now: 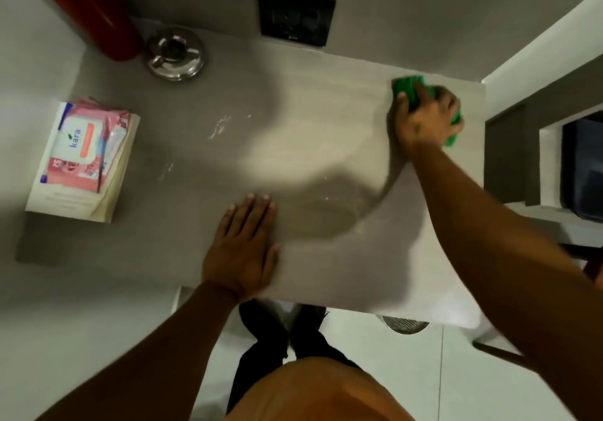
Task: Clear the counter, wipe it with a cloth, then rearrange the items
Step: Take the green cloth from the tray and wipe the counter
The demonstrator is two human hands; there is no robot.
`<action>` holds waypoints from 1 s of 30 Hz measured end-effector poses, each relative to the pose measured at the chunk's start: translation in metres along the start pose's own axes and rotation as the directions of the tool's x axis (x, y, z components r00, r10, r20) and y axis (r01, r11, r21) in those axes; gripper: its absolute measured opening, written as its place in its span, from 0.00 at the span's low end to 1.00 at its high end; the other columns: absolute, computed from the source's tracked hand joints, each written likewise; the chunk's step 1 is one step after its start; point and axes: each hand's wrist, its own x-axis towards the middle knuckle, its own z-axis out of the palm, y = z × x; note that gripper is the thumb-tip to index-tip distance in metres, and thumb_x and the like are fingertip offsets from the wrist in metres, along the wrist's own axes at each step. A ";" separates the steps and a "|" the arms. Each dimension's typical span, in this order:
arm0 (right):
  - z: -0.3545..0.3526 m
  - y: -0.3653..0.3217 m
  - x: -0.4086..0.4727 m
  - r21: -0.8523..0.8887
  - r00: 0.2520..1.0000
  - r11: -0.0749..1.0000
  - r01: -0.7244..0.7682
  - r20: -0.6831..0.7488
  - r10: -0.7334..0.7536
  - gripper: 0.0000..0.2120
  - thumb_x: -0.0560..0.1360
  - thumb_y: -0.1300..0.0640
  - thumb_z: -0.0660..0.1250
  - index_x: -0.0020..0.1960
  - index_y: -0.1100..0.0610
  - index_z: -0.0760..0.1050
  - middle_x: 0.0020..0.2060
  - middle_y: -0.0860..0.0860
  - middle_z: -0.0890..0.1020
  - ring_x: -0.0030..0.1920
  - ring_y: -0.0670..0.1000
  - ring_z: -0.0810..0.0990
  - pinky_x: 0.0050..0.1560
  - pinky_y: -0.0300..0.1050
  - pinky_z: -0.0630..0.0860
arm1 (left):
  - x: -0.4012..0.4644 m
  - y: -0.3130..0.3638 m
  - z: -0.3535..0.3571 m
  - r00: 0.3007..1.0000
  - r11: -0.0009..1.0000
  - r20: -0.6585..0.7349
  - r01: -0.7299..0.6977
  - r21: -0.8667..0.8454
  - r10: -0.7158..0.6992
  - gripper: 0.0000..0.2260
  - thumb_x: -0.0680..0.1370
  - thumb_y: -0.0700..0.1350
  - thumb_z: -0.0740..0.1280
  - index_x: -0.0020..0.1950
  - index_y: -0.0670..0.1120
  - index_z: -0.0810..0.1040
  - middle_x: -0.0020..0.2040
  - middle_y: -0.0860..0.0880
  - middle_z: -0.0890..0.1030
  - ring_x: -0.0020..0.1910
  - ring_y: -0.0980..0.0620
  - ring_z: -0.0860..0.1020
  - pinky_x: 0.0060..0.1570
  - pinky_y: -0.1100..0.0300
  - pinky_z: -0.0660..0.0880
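Green cloth (411, 91) was pressed under the right hand (424, 117) at the counter (310, 146) corner; left hand (243, 247) lay flat, empty. Wiping step; next, sweep toward the white residue (219, 126).

Your counter (202, 94) is a grey, matte slab, mostly bare, with pale smears and wet streaks across its middle. Your green cloth (411, 89) sits bunched at the far right corner, pressed flat onto the surface under your right hand (424, 117). A pink and white wipes pack (81, 146) marked "kara" lies flat on top of a pale book (107, 198) near the left edge. A shiny round metal ashtray (175, 54) stands at the back left, just beside a red cylinder (98, 9) whose base sits in the back left corner.
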 end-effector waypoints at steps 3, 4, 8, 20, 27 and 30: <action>0.010 -0.048 0.009 0.009 0.996 0.998 0.064 0.058 -0.064 0.26 0.74 0.37 0.54 0.70 0.42 0.69 0.72 0.55 0.67 0.74 0.59 0.60 0.70 0.66 0.54 | -0.001 0.001 -0.001 1.000 1.000 0.015 0.007 0.003 -0.007 0.31 0.79 0.56 0.54 0.80 0.45 0.56 0.80 0.46 0.58 0.80 0.45 0.54 0.77 0.45 0.53; 0.015 -0.062 -0.005 0.008 0.988 0.991 0.131 0.082 -0.131 0.26 0.75 0.37 0.54 0.71 0.42 0.69 0.73 0.55 0.66 0.75 0.60 0.59 0.71 0.66 0.52 | -0.001 0.001 -0.002 1.000 1.000 0.021 0.008 0.004 -0.008 0.30 0.79 0.56 0.53 0.80 0.45 0.57 0.80 0.46 0.59 0.80 0.45 0.54 0.77 0.46 0.52; 0.031 -0.080 -0.126 -0.002 0.862 0.871 0.490 0.149 -0.485 0.24 0.76 0.39 0.58 0.71 0.42 0.71 0.73 0.55 0.69 0.75 0.61 0.60 0.72 0.66 0.52 | -0.001 0.002 -0.005 1.000 1.000 0.026 -0.004 0.024 0.003 0.30 0.79 0.56 0.54 0.79 0.45 0.59 0.79 0.46 0.61 0.79 0.45 0.55 0.77 0.47 0.52; -0.014 0.053 -0.117 -0.043 0.992 0.993 0.109 0.072 -0.106 0.25 0.76 0.38 0.54 0.71 0.43 0.69 0.72 0.55 0.67 0.74 0.61 0.60 0.70 0.67 0.56 | -0.002 0.004 -0.007 1.000 1.000 0.007 -0.007 0.027 0.007 0.29 0.80 0.55 0.53 0.78 0.43 0.59 0.79 0.45 0.61 0.79 0.44 0.57 0.77 0.44 0.54; 0.013 0.017 -0.216 -0.055 0.853 0.857 0.512 0.154 -0.499 0.21 0.78 0.39 0.58 0.69 0.42 0.72 0.72 0.53 0.70 0.74 0.59 0.62 0.72 0.67 0.54 | -0.003 0.003 -0.004 1.000 0.999 0.018 0.018 0.049 -0.019 0.30 0.79 0.55 0.53 0.79 0.44 0.58 0.79 0.46 0.61 0.79 0.45 0.56 0.77 0.45 0.54; 0.008 0.079 -0.253 -0.038 0.820 0.827 0.561 0.165 -0.549 0.21 0.78 0.37 0.57 0.68 0.39 0.71 0.72 0.51 0.69 0.74 0.58 0.63 0.72 0.65 0.55 | -0.003 0.002 -0.003 1.000 0.999 0.009 0.025 0.037 -0.025 0.30 0.79 0.55 0.53 0.79 0.44 0.58 0.79 0.46 0.61 0.79 0.45 0.56 0.77 0.45 0.54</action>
